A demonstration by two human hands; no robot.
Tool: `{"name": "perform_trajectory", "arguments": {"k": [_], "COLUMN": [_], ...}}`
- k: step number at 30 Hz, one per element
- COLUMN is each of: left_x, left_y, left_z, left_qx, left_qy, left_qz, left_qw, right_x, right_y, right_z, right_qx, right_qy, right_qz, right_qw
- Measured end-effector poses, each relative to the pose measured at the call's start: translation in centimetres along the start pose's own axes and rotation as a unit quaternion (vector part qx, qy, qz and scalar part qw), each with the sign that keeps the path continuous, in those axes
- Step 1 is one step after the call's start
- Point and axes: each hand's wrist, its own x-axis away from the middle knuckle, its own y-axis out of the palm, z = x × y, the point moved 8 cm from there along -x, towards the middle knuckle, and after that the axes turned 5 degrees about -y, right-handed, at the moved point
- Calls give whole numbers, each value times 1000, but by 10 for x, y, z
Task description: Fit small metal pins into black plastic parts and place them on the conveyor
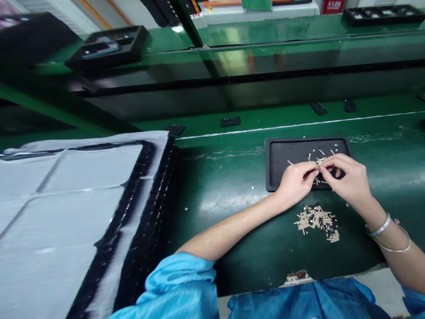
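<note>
Over a shallow black tray (277, 161), my left hand (299, 179) and my right hand (347, 175) meet fingertip to fingertip. Both are closed in a pinch, thumb against forefinger. Whatever sits between the fingertips is too small and too covered to name. Under and around the fingers, small pale strips (320, 153) lie scattered in the tray. Just in front of the tray, on the green bench, is a loose pile of small beige and black pieces (317, 221).
A tall stack of black trays with white sheets (83, 199) stands at the left. Small black parts (230, 122) lie along the back of the green bench (226, 177). Above it runs a green shelf (285, 33) bearing black boxes (109, 46). A green post (187, 22) rises behind.
</note>
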Motion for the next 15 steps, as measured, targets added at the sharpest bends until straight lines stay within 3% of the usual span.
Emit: {"name": "perform_trajectory", "arguments": {"k": [7,15], "left_x": [-1,-1], "left_y": [-3,2], "left_z": [-1,-4], "left_qx": [14,48], "left_qy": [-13,-50], "left_qz": [0,-37], "left_qw": [1000,997], "right_x": [1,0], "right_y": [5,6], "right_z": [12,8], "right_qx": [-69,-31], "right_qy": [49,56], "right_qz": [-31,-35], "right_qw": [996,997]}}
